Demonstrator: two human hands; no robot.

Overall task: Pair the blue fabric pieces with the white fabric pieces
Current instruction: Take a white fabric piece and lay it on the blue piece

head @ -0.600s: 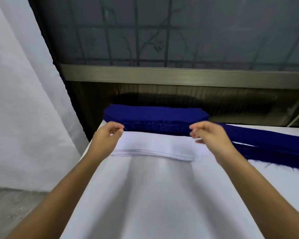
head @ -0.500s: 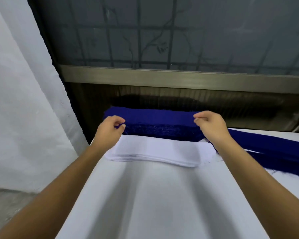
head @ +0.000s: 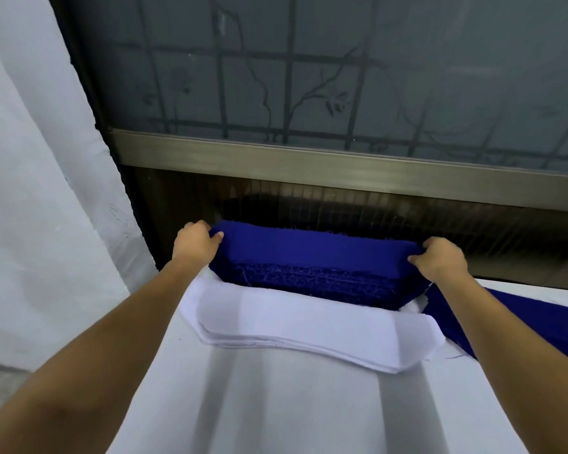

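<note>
at the far edge of the table [head: 292, 407], my left hand [head: 194, 245] grips the left end of the blue stack [head: 312, 257], thumb on top, and my right hand [head: 440, 258] clamps the right end likewise. both arms reach straight out. the white stack [head: 309, 326] lies just in front, touching it. more blue cloth [head: 545, 319] trails off to the right.

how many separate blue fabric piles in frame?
2. One blue stack at the far table edge, gripped at both ends; another blue pile to its right, running off frame, partly hidden.
</note>
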